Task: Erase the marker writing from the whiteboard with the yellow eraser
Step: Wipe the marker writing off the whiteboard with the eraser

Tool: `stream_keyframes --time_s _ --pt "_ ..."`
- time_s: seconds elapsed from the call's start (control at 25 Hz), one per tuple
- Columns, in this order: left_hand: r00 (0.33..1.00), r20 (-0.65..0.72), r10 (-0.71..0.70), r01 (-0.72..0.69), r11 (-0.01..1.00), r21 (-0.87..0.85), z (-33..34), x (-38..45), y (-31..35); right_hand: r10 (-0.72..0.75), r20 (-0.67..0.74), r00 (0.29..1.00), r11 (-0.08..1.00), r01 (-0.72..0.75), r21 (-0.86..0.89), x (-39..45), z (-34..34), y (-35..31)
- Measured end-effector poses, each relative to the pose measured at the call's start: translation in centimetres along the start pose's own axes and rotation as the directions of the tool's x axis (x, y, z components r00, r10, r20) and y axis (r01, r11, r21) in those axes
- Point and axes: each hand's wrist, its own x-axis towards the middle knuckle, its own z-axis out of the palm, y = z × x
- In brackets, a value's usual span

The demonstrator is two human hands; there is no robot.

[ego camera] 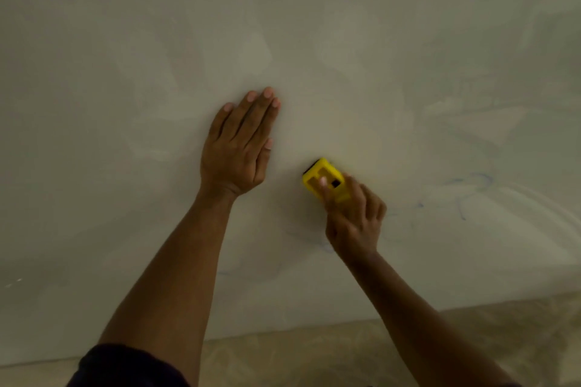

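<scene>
A glossy whiteboard (314,41) fills almost the whole view. My right hand (355,217) grips a yellow eraser (325,179) with a dark pad and holds it against the board near the middle. My left hand (240,144) lies flat on the board with straight fingers, just left of the eraser. Faint blue marker traces (462,195) show to the right of the eraser, and weaker smears (314,242) sit below my right hand.
The board's lower edge (345,320) runs across the bottom, with a beige mottled floor (314,358) beneath it. Ceiling lights reflect in the board's upper left. A dark sleeve (125,367) shows at the bottom left.
</scene>
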Motion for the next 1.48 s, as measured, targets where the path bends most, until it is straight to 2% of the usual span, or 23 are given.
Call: stream_keyframes --time_s 0.12,0.36,0.52,0.68,0.76,0.84,0.96,1.12,1.28,1.48 --pt "1.000 0.002 0.006 -0.006 1.000 0.003 -0.2 -0.2 0.1 -0.237 0.063 0.970 0.972 0.236 0.021 -1.3 0.8 -1.7" --pt "1.000 0.021 0.001 -0.001 1.000 -0.024 0.0 -0.1 0.3 -0.400 0.128 0.908 0.912 0.379 0.159 -2.5 2.8 -6.1" --pt "1.000 0.028 0.005 -0.004 0.999 -0.050 0.2 -0.4 0.0 -0.627 0.163 0.762 0.767 0.569 0.296 -3.4 4.0 -9.4" --pt "0.996 0.083 0.034 -0.029 0.998 -0.058 -0.4 -5.0 -1.4 -0.800 0.116 0.588 0.578 0.706 0.409 -3.8 2.9 -5.2" --pt "0.993 0.105 0.050 -0.045 0.998 -0.050 -1.0 -9.0 -2.5 -0.812 0.110 0.574 0.557 0.703 0.442 -4.9 2.0 -3.0" --pt "0.992 0.109 0.061 -0.059 0.998 -0.020 -0.9 -11.5 -3.3 -0.783 0.110 0.613 0.586 0.666 0.461 -6.1 2.1 -3.1" --pt "0.993 0.099 0.070 -0.070 0.998 -0.008 -0.1 -11.8 -3.7 -0.763 0.107 0.638 0.601 0.638 0.481 -6.2 4.2 -7.8" --pt "0.992 0.108 0.070 -0.069 0.998 -0.014 0.1 -12.3 -3.8 -0.787 0.040 0.616 0.553 0.674 0.489 -6.0 7.7 -16.2" --pt "0.994 0.083 0.066 -0.066 0.998 -0.001 0.3 -12.5 -3.9 -0.853 0.095 0.513 0.478 0.696 0.536 -9.2 9.3 -18.1" --pt "0.994 0.084 0.070 -0.071 0.997 0.007 0.0 -12.4 -3.8 -0.934 0.139 0.328 0.350 0.774 0.528 -11.8 5.8 -9.0"
